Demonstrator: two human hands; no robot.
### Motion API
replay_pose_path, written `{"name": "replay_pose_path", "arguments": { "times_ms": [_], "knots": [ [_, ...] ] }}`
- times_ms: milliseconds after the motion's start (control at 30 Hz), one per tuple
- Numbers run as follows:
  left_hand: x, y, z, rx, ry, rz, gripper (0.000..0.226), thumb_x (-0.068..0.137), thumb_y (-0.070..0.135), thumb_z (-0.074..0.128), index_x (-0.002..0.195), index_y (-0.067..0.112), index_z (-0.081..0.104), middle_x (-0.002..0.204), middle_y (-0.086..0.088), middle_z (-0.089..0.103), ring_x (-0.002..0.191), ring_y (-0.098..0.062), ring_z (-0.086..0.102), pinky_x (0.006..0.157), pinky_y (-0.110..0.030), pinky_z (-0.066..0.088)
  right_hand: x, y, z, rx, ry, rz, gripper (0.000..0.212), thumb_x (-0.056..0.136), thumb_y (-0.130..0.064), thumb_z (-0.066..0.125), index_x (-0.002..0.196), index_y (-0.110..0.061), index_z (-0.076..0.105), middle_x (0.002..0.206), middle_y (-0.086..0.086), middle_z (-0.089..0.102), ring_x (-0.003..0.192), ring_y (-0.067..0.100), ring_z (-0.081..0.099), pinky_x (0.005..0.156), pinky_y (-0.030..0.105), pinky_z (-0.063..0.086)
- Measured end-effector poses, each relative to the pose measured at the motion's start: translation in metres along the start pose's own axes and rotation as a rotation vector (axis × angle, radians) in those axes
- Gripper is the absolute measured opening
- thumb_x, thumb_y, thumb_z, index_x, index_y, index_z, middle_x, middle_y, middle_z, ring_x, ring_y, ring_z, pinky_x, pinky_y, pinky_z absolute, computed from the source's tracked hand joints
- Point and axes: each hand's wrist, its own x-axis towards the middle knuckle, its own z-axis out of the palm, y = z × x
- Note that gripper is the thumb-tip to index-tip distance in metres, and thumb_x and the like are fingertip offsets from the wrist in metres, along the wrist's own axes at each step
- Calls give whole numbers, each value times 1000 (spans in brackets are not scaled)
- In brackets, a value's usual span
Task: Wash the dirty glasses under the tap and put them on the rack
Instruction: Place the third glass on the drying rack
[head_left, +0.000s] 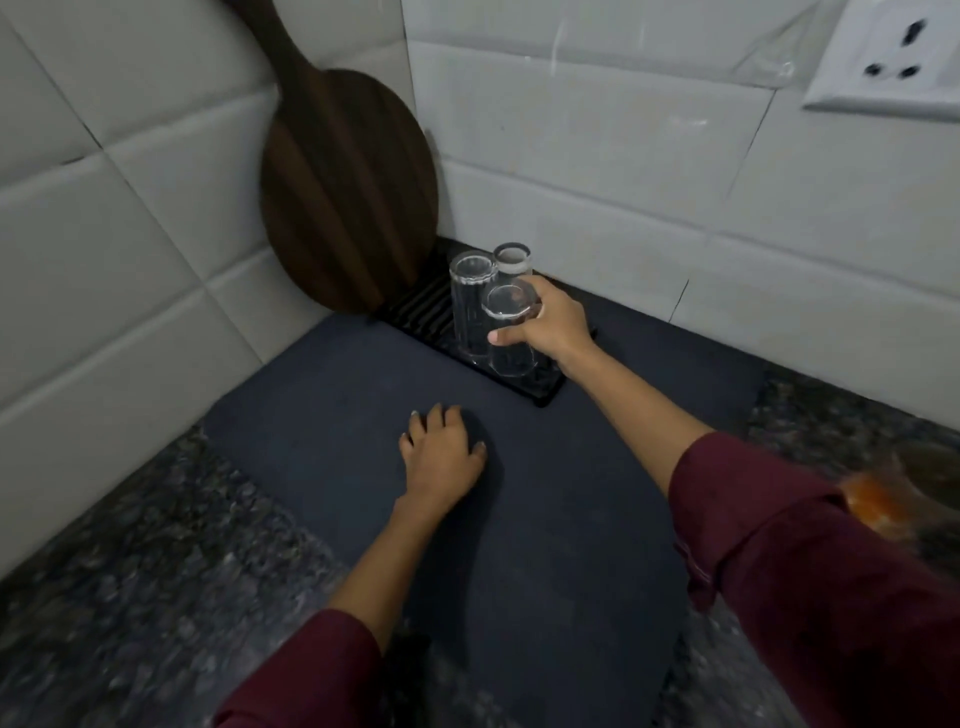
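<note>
Three clear glasses stand upside down on a black ribbed rack (415, 306) in the corner of the counter. My right hand (550, 322) is wrapped around the nearest glass (511, 332), whose rim rests on the rack. A second glass (470, 306) stands just left of it, touching or almost touching. The third glass (513, 259) is behind them, near the wall. My left hand (441, 457) lies flat, palm down, on the dark mat (322, 395) in front of the rack, holding nothing.
A round dark wooden board (348, 197) leans in the tiled corner behind the rack. The mat lies on a speckled stone counter (130, 597). A wall socket (893, 57) is at the upper right. Something orange and blurred (878, 499) shows at the right edge.
</note>
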Motion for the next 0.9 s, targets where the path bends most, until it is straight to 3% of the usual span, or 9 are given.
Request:
{"name": "replay_pose_path", "arguments": {
  "times_ms": [400, 533, 700, 900],
  "knots": [
    [0, 5, -8, -59, -26, -23, 60, 93, 37, 51, 144, 12, 31, 154, -12, 27, 144, -39, 13, 114, -56, 18, 5, 10, 2, -25, 28, 90, 85, 51, -18, 90, 128, -19, 54, 121, 1, 64, 114, 19, 57, 100, 35, 46],
    [-1, 8, -10, -66, -35, -32, 61, 93, 38, 52, 145, 13, 31, 154, -11, 28, 144, -39, 14, 114, -56, 19, 0, 4, -1, 44, 51, 68, 73, 56, -15, 88, 121, -20, 57, 115, -1, 65, 107, 15, 59, 94, 26, 46],
    [1, 12, -12, -65, -55, -45, 61, 93, 38, 52, 145, 13, 32, 153, -12, 29, 142, -39, 17, 113, -58, 19, 3, -12, -13, 0, 45, 24, 73, 55, -14, 88, 121, -18, 57, 115, -1, 65, 103, 15, 58, 85, 24, 45],
    [4, 16, -9, -50, -62, -58, 58, 92, 39, 52, 142, 13, 35, 150, -13, 31, 140, -40, 19, 111, -59, 21, -3, 1, -8, -40, -9, 38, 78, 56, -11, 88, 126, -20, 54, 121, -1, 62, 109, 13, 56, 89, 20, 41]
  ]
}}
